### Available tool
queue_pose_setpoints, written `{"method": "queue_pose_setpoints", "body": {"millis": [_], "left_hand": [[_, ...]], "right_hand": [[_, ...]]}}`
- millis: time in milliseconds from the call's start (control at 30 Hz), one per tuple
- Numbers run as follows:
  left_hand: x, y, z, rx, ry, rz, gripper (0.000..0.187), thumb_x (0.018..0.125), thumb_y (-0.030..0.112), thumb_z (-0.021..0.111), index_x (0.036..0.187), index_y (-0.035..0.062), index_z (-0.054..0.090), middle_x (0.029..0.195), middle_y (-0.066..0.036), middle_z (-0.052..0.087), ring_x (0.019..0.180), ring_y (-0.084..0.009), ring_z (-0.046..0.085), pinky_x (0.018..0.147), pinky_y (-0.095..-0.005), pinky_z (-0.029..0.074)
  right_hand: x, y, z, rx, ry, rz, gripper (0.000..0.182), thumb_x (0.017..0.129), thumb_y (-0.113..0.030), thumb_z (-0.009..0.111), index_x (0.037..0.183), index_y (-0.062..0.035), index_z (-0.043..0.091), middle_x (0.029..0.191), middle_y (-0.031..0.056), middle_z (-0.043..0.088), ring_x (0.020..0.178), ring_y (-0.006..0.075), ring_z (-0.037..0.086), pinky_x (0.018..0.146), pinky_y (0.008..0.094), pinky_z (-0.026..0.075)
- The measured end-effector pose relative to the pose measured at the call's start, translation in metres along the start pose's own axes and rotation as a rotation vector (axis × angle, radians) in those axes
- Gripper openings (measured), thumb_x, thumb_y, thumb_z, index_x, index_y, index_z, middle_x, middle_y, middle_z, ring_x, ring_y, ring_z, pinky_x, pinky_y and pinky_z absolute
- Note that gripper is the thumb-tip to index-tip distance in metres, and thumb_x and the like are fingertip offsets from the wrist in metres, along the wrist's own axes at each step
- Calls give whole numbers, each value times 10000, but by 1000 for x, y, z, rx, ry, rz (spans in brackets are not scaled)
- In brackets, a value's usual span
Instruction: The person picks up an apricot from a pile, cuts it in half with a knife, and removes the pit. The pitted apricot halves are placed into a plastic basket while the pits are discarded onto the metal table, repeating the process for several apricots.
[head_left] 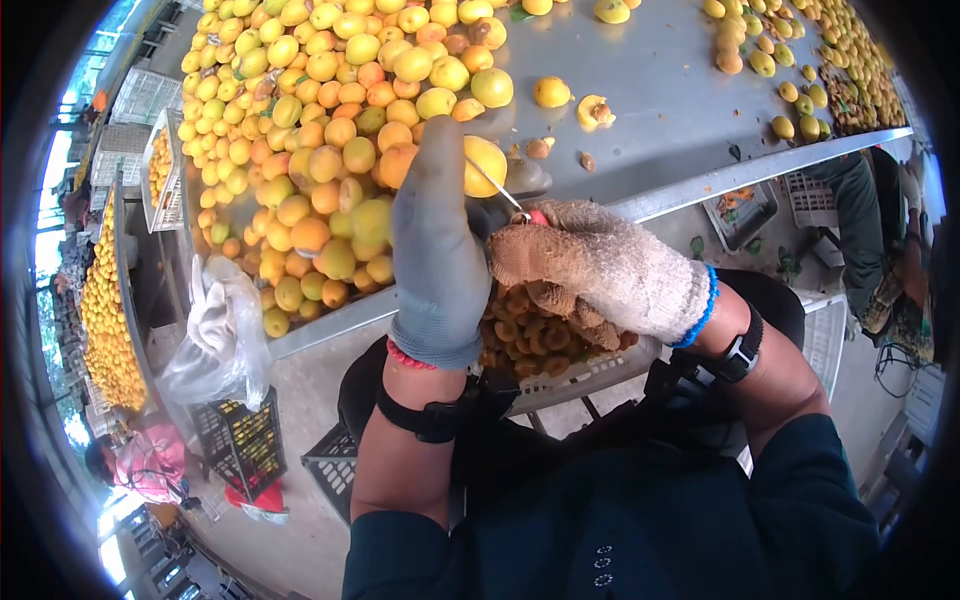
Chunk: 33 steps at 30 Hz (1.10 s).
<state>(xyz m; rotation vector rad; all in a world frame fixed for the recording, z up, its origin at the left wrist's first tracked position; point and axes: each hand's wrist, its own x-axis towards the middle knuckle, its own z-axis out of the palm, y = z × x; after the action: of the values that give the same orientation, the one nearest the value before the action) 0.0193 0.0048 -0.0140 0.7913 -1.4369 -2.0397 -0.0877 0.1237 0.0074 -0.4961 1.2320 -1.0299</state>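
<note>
My left hand (pixel 437 245), in a grey coated glove, is closed around a yellow apricot (pixel 485 163) at the near edge of the metal table. My right hand (pixel 610 262), in a worn, stained knit glove, grips a small knife (pixel 500 190). Only its thin blade and a bit of red handle show, and the blade lies against the apricot. Directly below my hands, a pale plastic basket (pixel 560 382) holds many cut apricot pieces (pixel 545 340). A large heap of whole apricots (pixel 330 160) lies to the left of my hands.
On the metal table (pixel 640 110), a whole apricot (pixel 551 92) and a broken one (pixel 595 112) lie apart. A plastic bag (pixel 215 335) hangs at the left corner above a black crate (pixel 240 440). Another person (pixel 880 240) sits at the right; one in pink (pixel 148 462) is lower left.
</note>
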Motion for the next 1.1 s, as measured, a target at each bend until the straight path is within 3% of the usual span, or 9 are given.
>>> {"method": "queue_pose_setpoints", "body": {"millis": [167,267,467,633,800,867,933,1033,1100], "left_hand": [[-5,4,9,-240,0,-128,543,1067,467,385,1268,-3,570,983,-132,694,895,-244,704,806,-367,583],[-6,4,5,-464,-115,-135,590,1062,494,381,1328,-9,537,1023,-151,683,946,-299,695,870,-427,585],[-4,-5,0,-732,-344,-82,636,1065,508,344,1388,-23,479,1066,-164,680,1026,-343,675,947,-472,556],[-7,0,2,-656,-354,-84,602,1080,458,314,1396,-34,457,1076,-179,681,1058,-335,670,954,-467,554],[-5,1,3,25,-136,109,412,1102,244,311,1359,-50,444,1112,-181,671,1007,-267,694,874,-382,589],[3,-10,-10,257,-128,223,350,1092,166,324,1336,-52,448,1112,-168,664,967,-245,707,838,-351,597],[6,-13,-16,290,-149,246,301,1073,89,346,1312,-59,455,1098,-152,660,929,-232,717,812,-334,600],[-6,2,-2,206,-67,188,483,1086,297,284,1272,-77,527,973,-150,684,910,-272,706,881,-377,560],[-9,8,1,134,-27,137,493,1083,326,314,1262,-76,536,963,-147,689,904,-267,708,867,-366,557]], "right_hand": [[9,11,4,152,-37,-123,344,979,-445,604,998,-108,672,794,-36,589,704,53,535,602,210,433],[7,4,3,106,-61,-66,314,998,-392,595,1038,-94,686,859,-34,621,758,57,549,644,224,450],[5,20,-1,331,-211,-248,370,1005,-345,605,1216,-44,645,1055,3,678,941,62,604,805,238,496],[9,40,-5,154,-191,-548,400,1004,-314,610,1287,-31,602,1112,21,679,999,79,622,856,251,510],[0,11,-12,52,-134,-129,355,1002,-246,614,1285,-33,604,1143,58,675,1012,123,637,889,280,522],[-3,22,-18,-117,-89,-311,333,995,-228,620,1268,-36,617,1140,64,675,996,133,643,881,287,527],[-4,19,-16,-115,-75,-252,325,995,-252,622,1241,-39,635,1090,45,678,937,113,625,820,270,512],[-8,7,-15,-114,-47,-163,321,996,-287,625,1200,-43,663,1015,16,682,850,82,600,729,244,490],[-9,2,-14,-115,-30,-102,323,996,-311,627,1173,-46,681,964,-3,685,791,61,582,668,227,475]]}}
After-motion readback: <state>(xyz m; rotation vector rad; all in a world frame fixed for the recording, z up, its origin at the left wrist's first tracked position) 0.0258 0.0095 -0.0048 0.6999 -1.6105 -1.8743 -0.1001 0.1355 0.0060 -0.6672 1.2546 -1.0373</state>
